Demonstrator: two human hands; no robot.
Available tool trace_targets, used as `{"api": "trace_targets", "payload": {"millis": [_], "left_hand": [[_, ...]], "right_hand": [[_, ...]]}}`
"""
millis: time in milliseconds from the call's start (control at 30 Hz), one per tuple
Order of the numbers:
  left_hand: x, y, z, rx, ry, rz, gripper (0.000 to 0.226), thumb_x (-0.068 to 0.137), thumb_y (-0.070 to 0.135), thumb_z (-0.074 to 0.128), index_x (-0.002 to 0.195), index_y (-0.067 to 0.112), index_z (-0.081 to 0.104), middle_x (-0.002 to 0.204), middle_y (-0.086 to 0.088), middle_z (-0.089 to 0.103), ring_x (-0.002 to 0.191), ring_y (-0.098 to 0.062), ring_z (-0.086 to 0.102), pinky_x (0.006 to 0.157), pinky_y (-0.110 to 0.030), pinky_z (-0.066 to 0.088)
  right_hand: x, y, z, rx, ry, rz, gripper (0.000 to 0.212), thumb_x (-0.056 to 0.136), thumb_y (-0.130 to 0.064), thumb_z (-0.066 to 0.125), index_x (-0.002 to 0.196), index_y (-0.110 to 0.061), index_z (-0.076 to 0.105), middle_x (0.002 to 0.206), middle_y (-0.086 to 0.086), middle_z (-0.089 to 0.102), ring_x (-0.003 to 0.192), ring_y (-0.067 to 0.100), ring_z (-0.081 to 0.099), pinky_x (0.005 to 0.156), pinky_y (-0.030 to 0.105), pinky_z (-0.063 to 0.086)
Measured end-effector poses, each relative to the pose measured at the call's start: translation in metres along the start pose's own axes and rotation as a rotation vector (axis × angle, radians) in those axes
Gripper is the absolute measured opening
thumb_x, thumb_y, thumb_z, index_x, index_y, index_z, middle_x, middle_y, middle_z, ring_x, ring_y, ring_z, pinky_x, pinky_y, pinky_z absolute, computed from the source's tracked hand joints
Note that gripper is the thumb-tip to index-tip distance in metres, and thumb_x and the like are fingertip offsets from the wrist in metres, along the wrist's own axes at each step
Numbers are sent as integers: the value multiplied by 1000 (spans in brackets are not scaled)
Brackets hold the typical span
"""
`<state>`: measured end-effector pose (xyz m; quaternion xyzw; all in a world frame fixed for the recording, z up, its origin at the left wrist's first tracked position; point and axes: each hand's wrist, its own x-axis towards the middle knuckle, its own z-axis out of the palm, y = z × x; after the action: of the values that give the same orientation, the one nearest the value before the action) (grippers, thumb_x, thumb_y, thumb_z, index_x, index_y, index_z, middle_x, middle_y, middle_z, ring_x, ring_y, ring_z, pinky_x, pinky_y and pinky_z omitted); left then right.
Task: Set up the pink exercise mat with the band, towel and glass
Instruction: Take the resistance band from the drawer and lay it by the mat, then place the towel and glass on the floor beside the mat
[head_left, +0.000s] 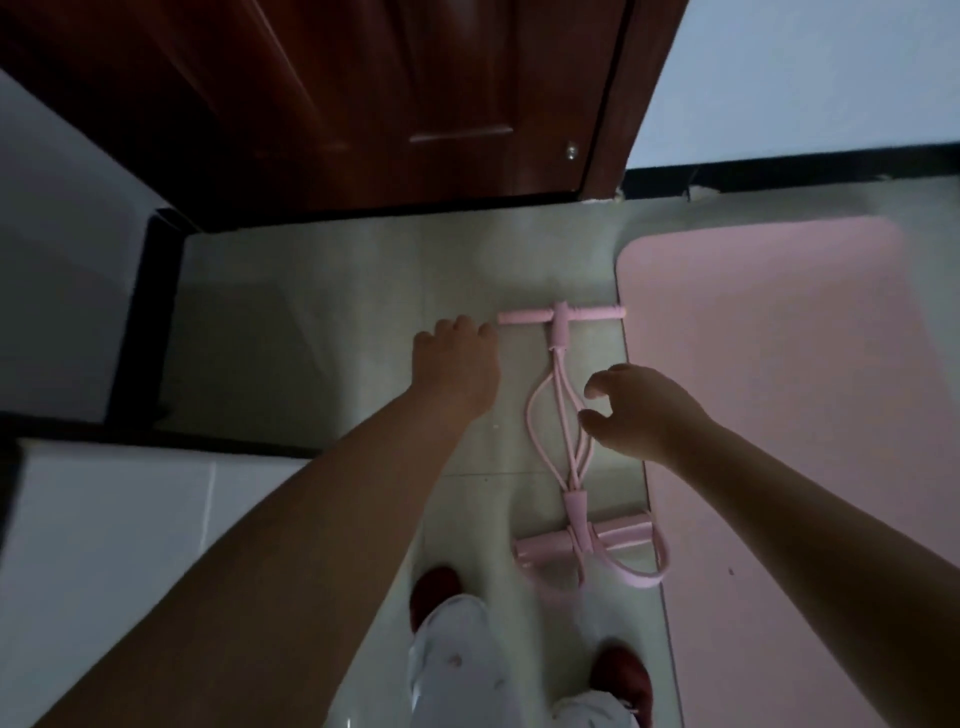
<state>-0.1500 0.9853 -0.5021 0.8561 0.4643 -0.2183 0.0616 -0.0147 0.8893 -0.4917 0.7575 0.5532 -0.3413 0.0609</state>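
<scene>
Here the band lies on the floor beside the pink mat; left hand and right hand hover loosely curled, holding nothing.

A dark wooden door stands beyond the pale tiled floor.

**Both arms stretched forward and down, neither hand holding anything**

The person's two bare forearms reach out from the lower edge of the view, converging toward the middle. The left hand is seen from the back, wrist straight, fingers loosely curled under so the knuckles lead; its grip encloses nothing. The right hand sits slightly lower and nearer, turned inward, thumb and forefinger curved into an unclosed C with a gap between the tips. Both wrists are bare.
</scene>
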Motion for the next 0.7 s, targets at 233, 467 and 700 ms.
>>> {"api": "trace_targets", "payload": {"millis": [233,467,700], "left_hand": [[-101,-68,-110,-110,132,-287,40,97,8,38,136,11,36,134,-14,44,121,-30,46,92,-39,43],[-223,-144,-160,-256,304,-477,45,95,11,42,139,11,33,133,-14,44,120,-32,46,88,-38,45],[-339,-224,-152,-346,368,-751,40,96,23,41,133,11,42,134,-12,47,122,-31,47,91,-38,44]], "right_hand": [[-61,-93,-95,-43,88,-221,34,88,-11,46,120,-6,58,126,14,55,116,28,53,92,29,44],[-115,-195,-129,-120,126,-486,32,90,-13,48,119,-4,59,124,13,59,113,26,56,93,28,43],[-163,-308,-110,-115,100,-682,34,90,-11,50,122,-4,58,128,11,59,119,24,55,97,27,41]]}}
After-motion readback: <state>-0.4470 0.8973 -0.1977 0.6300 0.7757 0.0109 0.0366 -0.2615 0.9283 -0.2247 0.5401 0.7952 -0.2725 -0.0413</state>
